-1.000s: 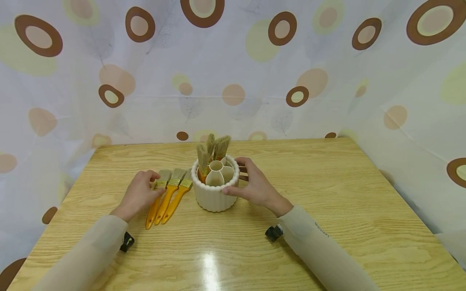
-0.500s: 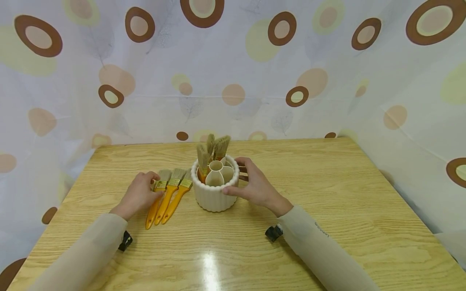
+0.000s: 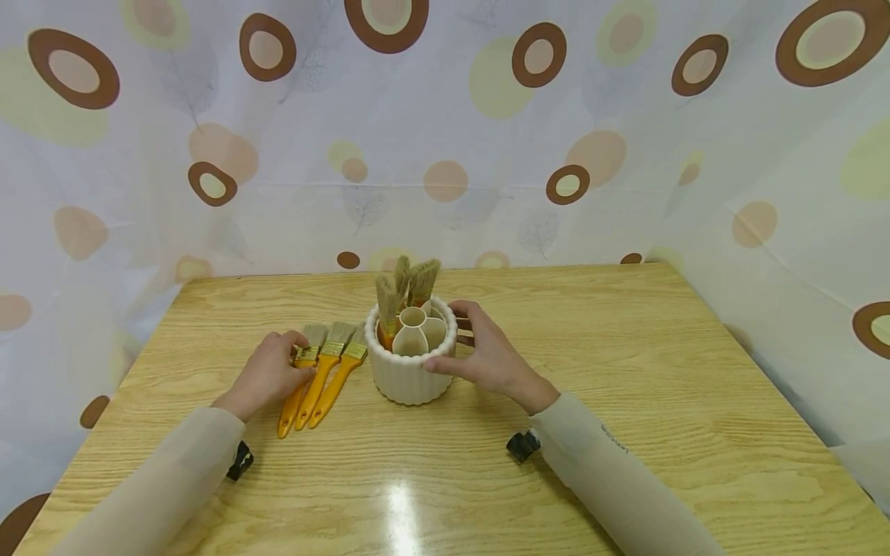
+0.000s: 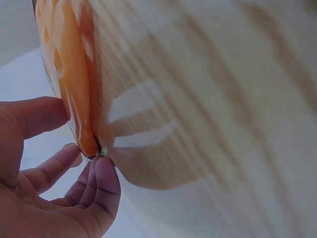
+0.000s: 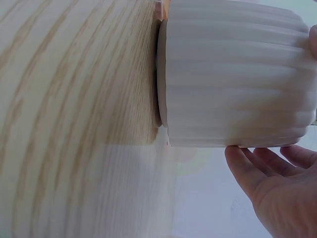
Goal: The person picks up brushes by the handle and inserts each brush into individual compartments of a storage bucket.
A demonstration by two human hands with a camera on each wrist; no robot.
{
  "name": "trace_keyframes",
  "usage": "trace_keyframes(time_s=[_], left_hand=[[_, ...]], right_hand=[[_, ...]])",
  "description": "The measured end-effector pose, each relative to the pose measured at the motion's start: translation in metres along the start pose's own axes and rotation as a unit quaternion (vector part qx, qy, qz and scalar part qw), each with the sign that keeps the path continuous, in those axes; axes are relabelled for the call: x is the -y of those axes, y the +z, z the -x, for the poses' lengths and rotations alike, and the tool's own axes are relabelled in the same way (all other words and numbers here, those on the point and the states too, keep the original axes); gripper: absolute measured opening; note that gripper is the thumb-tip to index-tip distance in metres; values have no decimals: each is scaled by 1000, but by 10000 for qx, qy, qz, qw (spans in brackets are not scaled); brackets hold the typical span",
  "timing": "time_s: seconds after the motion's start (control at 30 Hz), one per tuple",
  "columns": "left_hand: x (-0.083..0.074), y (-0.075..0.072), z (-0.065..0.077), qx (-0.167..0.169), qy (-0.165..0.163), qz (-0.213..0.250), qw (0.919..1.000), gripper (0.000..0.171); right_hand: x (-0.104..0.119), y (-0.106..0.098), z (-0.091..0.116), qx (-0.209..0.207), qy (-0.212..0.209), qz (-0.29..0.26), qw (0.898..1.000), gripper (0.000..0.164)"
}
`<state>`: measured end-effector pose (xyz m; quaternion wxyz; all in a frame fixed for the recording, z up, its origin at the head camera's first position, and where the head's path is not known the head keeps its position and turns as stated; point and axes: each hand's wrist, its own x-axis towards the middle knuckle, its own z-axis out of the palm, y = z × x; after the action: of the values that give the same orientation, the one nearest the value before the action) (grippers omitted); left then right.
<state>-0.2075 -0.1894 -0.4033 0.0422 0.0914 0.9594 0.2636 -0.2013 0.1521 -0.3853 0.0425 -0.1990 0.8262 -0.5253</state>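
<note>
Three paintbrushes with orange handles lie side by side on the table, bristles pointing away. My left hand (image 3: 267,374) pinches the leftmost paintbrush (image 3: 288,413) near its metal band. In the left wrist view, the thumb lies on the orange handle (image 4: 72,64) and the fingertips meet the brush's far edge. To the right stands a cream ribbed brush holder (image 3: 410,378) with a beaded rim and divided compartments. Several upright paintbrushes (image 3: 424,282) fill its back and left compartments. My right hand (image 3: 490,359) grips the holder's right side, thumb in front and fingers behind.
The wooden table (image 3: 626,401) reaches well to the right of the holder. A patterned cloth (image 3: 445,224) hangs behind the back edge and along both sides. A dark clip (image 3: 239,461) sits by the left sleeve, another clip (image 3: 523,445) by the right.
The left fingers and thumb have drawn closer round the leftmost paintbrush. My right hand, the holder and the other brushes have stayed in place.
</note>
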Motion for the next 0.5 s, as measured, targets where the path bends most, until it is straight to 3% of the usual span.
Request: trace_keyframes(time_s=[0.5], left_hand=[[8,1,-2,-59,120,-95,9999,40]], right_hand=[[0,0,0,-22,13,-22,10000,89]])
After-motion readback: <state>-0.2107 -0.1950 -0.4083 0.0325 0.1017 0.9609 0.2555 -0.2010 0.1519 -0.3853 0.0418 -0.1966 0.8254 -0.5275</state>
